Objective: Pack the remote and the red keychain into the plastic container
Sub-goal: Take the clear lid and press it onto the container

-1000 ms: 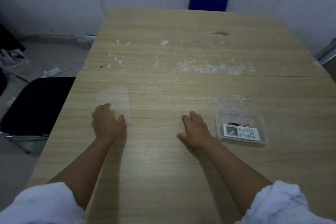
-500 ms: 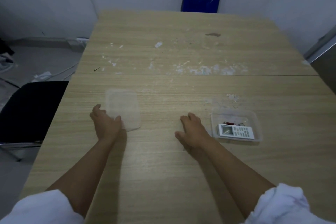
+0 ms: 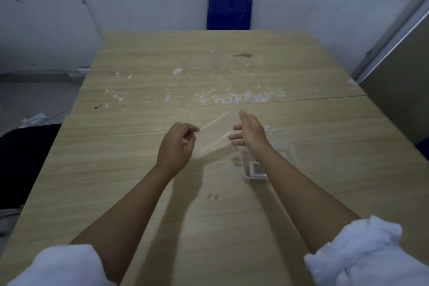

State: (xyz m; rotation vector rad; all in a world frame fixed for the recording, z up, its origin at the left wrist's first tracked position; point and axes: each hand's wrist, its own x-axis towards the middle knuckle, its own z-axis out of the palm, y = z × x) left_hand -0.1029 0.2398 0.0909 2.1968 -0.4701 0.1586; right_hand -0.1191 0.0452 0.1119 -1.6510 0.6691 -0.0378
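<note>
Lid (image 3: 214,133) between both hands

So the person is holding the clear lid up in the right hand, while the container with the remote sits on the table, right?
Not quite: it is the left hand that pinches the clear lid and holds it up. The right hand is open beside the lid's other edge; whether it touches is unclear. The head view shows this. The container with the remote does sit on the table.

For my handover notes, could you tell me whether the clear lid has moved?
Yes: the left hand lifted the lid off the table, rightward toward the container.
</note>
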